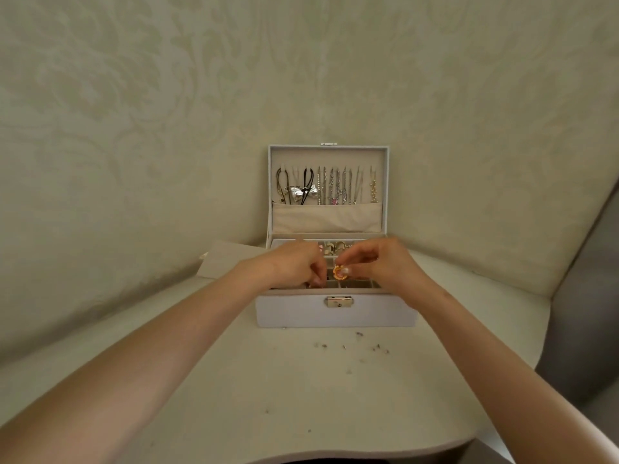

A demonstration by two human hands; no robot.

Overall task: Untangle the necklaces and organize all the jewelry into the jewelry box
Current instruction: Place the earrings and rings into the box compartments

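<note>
Your right hand (385,266) pinches a small gold piece (340,272) over the open jewelry box (335,313). Your left hand (294,266) curls into its near compartments; I cannot tell what it holds. Necklaces (331,185) hang in the lid. The box sits on a pale table (268,380) against patterned wallpaper (167,112), with tiny bits (378,347) just near of it.

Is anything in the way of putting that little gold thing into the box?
Nothing visible blocks it. The right hand pinches the gold piece over the open jewelry box. The left hand sits beside it, over the left compartments.
</note>
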